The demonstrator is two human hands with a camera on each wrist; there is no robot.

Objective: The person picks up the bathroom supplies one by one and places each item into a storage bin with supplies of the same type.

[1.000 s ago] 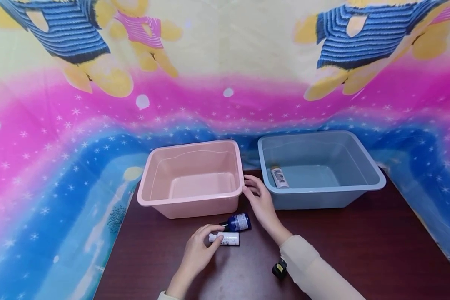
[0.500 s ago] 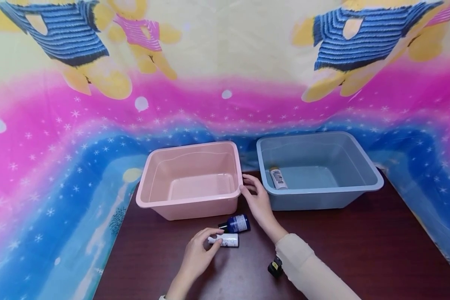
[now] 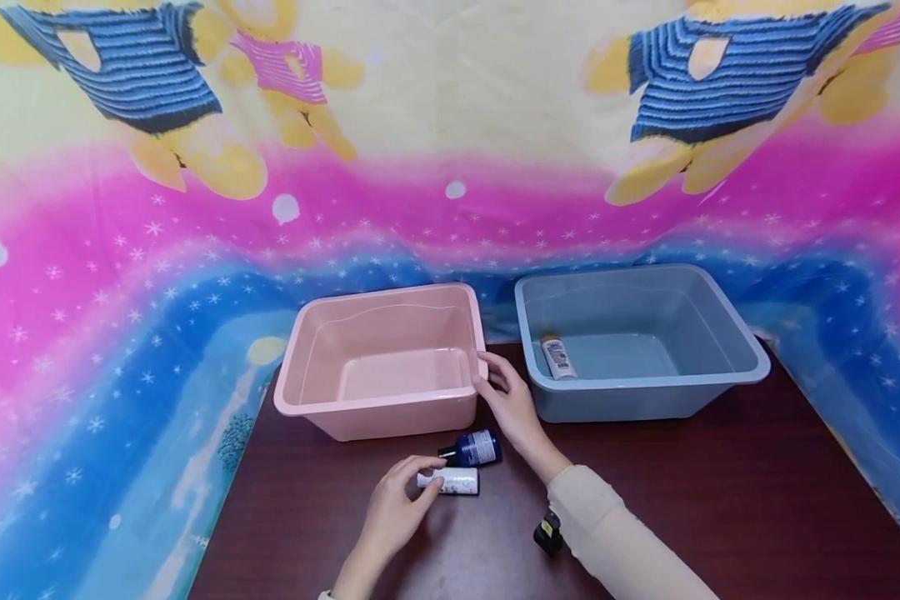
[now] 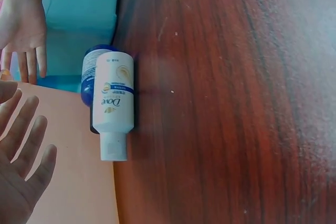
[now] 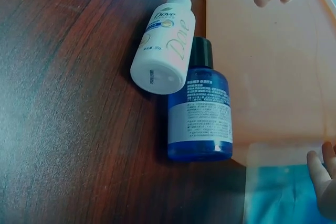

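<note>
A white Dove bottle [image 3: 457,481] lies on its side on the dark wooden table. Against it lies a blue bottle [image 5: 202,114] with a black cap and a pale label. My left hand [image 3: 396,508] hovers by the white bottle's cap end, thumb and fingers spread; in the left wrist view its fingers [image 4: 32,140] are apart from the bottle. My right hand [image 3: 515,408] is at the right front corner of the pink basin [image 3: 382,404], its fingertips overlapping the rim. Nothing is gripped in either hand.
Right of the pink basin stands a blue-grey basin [image 3: 637,383] with a small white bottle [image 3: 558,358] lying inside. A black device [image 3: 547,532] sits by the right sleeve. A printed cloth [image 3: 450,208] hangs behind the table.
My right hand has shifted slightly left, onto the pink basin's rim corner. The left hand and the bottles stay nearly where they were.
</note>
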